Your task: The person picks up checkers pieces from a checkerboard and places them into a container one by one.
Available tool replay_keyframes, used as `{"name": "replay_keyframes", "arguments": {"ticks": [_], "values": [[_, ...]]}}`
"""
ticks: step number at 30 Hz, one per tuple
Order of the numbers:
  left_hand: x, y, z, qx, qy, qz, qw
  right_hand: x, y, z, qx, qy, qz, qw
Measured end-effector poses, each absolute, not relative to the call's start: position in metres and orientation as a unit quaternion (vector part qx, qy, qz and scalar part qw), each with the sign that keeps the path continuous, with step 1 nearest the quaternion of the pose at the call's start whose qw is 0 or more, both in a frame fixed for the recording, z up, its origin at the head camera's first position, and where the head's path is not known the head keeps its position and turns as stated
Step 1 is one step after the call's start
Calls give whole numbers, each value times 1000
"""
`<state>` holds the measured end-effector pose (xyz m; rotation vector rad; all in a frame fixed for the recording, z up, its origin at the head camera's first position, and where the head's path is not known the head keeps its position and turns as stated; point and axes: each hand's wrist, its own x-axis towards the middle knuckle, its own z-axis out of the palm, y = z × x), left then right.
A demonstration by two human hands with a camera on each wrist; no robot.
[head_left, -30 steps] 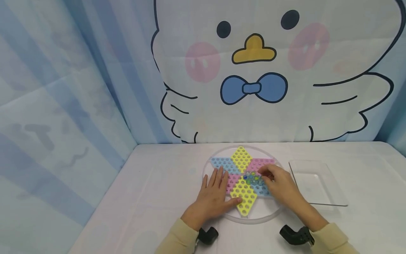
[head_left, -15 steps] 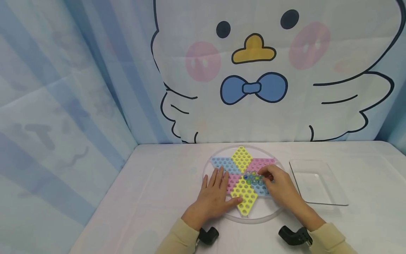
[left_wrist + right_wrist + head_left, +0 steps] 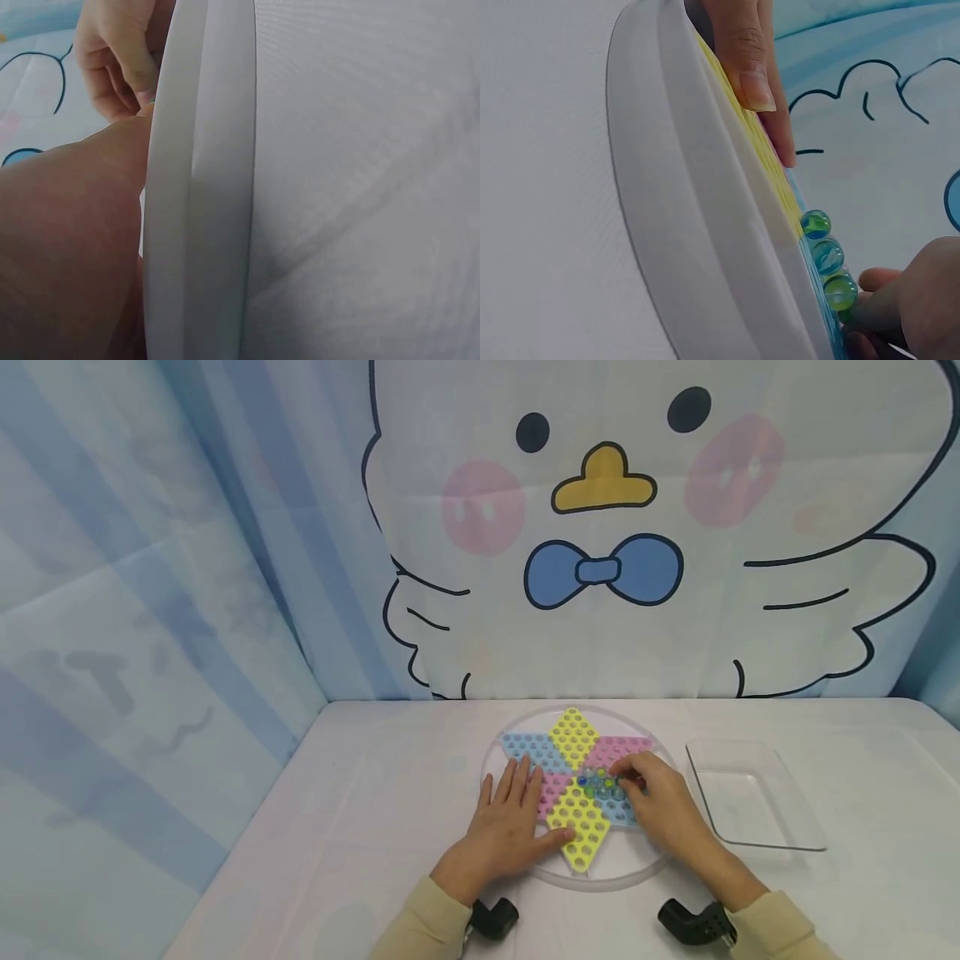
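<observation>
A round Chinese checkers board [image 3: 600, 883] with a yellow, blue and pink star lies on the table. My left hand [image 3: 498, 835] rests flat on its left side, fingers straight and spread, the thumb over the yellow point nearest me. Several clear glass marbles [image 3: 600, 783] with green, blue and yellow swirls sit clustered in holes right of the star's centre. At the cluster's right edge my right hand [image 3: 663, 802] pinches a marble between thumb and curled fingers, which largely hide it. In the right wrist view, green and blue marbles [image 3: 827, 256] line up close to those fingertips.
A clear, square plastic tray [image 3: 768, 843] stands on the table just right of the board, beside the right forearm. Black wrist-worn camera mounts [image 3: 693, 922] hang under both wrists. A curtain [image 3: 600, 643] with a cartoon bird rises behind the table.
Both hands stay almost in place over the board. The whole head view has shifted slightly; the marble cluster looks the same.
</observation>
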<state>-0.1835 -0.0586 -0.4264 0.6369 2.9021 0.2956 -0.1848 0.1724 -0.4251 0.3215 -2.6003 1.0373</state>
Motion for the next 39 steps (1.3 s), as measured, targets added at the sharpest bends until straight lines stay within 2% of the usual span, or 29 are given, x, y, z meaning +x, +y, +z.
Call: {"name": "replay_keyframes", "arguments": {"ticks": [17,39], "values": [[-182,-58,-425,221,965,112,83,-178,169,-414,122,-899,377,185],[-181,-58,-426,232,964,102,84,-174,188,-384,64,-896,420,131]]}}
